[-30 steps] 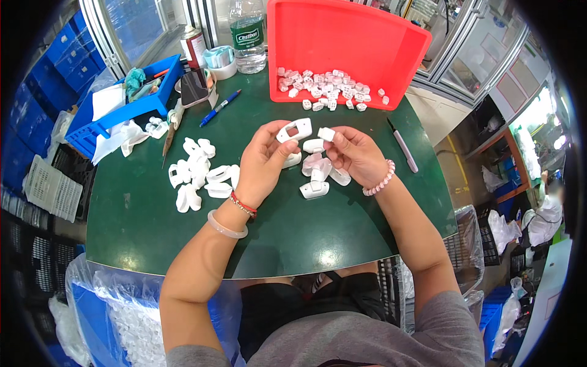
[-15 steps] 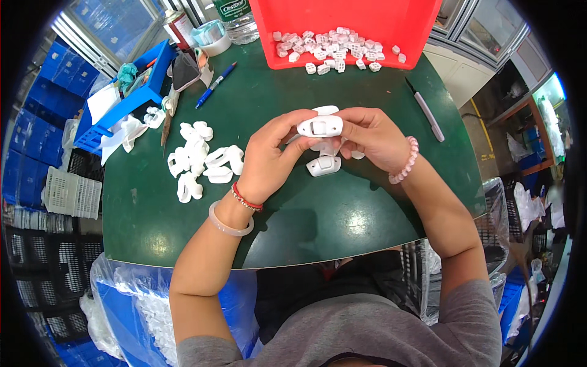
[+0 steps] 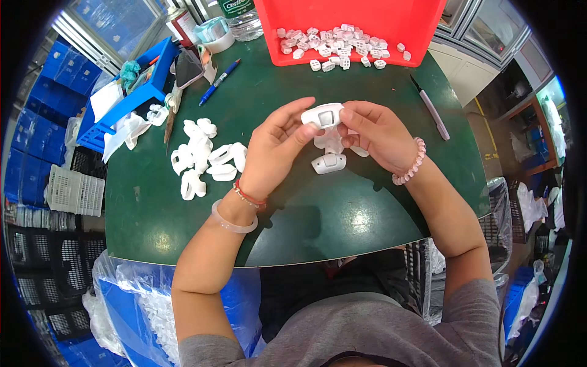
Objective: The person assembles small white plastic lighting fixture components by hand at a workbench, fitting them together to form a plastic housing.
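Note:
A small white oval plastic casing with a square opening [image 3: 322,115] is held up above the table between my two hands. My right hand [image 3: 379,131] pinches its right end, thumb on the front face. My left hand [image 3: 278,137] is at its left end, thumb against the lower edge and fingers curved behind. Just below lies a similar white casing [image 3: 329,163] on the green table [image 3: 293,226]. Other white pieces behind it are partly hidden by my hands. To the left sits a loose pile of white curved plastic pieces [image 3: 199,147].
A red bin [image 3: 348,15] with several small white cube-like pieces stands at the far side. A blue pen [image 3: 220,81] and a pinkish pen-like tool [image 3: 433,113] lie on the table. At the left are a blue tray [image 3: 122,101], a phone [image 3: 189,68] and a clear bottle [image 3: 244,24].
The casing has turned slightly between my hands, its square opening now facing up more. My left fingers have loosened and spread a little; my right thumb has shifted onto the casing's end.

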`<state>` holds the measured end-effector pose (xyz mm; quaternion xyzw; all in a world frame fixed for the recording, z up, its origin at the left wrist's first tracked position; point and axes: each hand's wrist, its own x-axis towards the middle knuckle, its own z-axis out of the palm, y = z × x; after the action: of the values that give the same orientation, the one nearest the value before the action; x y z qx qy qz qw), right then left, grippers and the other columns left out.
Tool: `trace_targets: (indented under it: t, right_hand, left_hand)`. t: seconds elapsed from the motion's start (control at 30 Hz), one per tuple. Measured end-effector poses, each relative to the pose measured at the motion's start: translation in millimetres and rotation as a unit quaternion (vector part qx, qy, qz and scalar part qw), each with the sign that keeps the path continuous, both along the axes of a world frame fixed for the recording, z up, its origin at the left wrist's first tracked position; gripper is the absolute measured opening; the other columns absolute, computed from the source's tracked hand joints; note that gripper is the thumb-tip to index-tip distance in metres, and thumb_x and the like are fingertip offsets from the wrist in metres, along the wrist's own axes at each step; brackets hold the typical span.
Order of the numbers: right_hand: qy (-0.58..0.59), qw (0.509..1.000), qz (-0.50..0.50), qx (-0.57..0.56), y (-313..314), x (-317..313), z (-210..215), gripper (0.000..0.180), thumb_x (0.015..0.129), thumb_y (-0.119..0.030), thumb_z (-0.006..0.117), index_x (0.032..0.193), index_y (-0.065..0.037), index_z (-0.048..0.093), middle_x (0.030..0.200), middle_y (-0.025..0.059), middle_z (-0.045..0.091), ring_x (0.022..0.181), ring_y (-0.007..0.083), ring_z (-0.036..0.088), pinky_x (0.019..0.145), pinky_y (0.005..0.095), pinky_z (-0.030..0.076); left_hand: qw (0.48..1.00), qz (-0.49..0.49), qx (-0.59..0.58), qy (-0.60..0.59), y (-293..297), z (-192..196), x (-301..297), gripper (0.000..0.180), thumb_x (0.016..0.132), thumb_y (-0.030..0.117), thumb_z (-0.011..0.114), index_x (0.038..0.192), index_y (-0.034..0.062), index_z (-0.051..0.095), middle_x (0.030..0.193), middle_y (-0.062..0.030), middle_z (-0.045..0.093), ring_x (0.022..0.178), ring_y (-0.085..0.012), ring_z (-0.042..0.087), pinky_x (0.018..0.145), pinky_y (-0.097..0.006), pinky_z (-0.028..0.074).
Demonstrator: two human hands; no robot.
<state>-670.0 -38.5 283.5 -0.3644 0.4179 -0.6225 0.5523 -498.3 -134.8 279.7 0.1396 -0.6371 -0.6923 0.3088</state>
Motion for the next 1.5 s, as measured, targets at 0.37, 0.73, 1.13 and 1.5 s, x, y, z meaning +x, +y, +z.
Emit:
trace_targets:
  t: [0.37,0.73,1.13,1.5]
  right_hand:
    - [0.053,0.998,0.001,0.032,0.4,0.5,-0.9,0.031,0.086,-0.027,0.061,0.102,0.0,0.06,0.087,0.0039,0.062,0.076,0.0085,0.055,0.066,0.0217,0.045]
    - [-0.03,0.998,0.052,-0.017,0.3,3.5,-3.3,0.028,0.088,-0.024,0.058,0.101,0.001,0.06,0.095,0.0035,0.057,0.085,0.01,0.053,0.072,0.0233,0.043]
    - [0.005,0.999,0.032,-0.028,-0.2,5.1,-12.1,0.03,0.089,-0.025,0.057,0.098,0.003,0.059,0.101,0.002,0.05,0.075,0.0085,0.044,0.073,0.023,0.042]
    - [-0.037,0.997,-0.035,0.051,0.2,17.9,0.5,0.03,0.09,-0.029,0.055,0.093,0.0,0.061,0.077,-0.0008,0.054,0.071,0.0066,0.046,0.068,0.0219,0.042]
  left_hand:
    - [0.995,-0.024,0.09,-0.022,-6.5,-6.4,2.9,0.035,0.091,0.031,0.053,0.105,-0.0006,0.056,0.096,-0.0054,0.06,0.084,-0.0111,0.057,0.08,-0.026,0.047]
    - [0.987,-0.067,0.146,0.017,-4.3,-3.6,3.3,0.032,0.09,0.03,0.053,0.103,0.0009,0.058,0.102,-0.0043,0.058,0.094,-0.0125,0.055,0.086,-0.028,0.045]
    - [0.982,-0.056,0.177,0.024,-0.8,-9.5,1.8,0.033,0.091,0.028,0.052,0.104,-0.0017,0.057,0.105,-0.0045,0.055,0.099,-0.0142,0.053,0.091,-0.03,0.042]
    - [0.971,-0.039,0.237,-0.004,2.7,-7.7,0.6,0.028,0.093,0.029,0.049,0.099,0.004,0.058,0.094,-0.0031,0.056,0.088,-0.0117,0.054,0.086,-0.031,0.045]
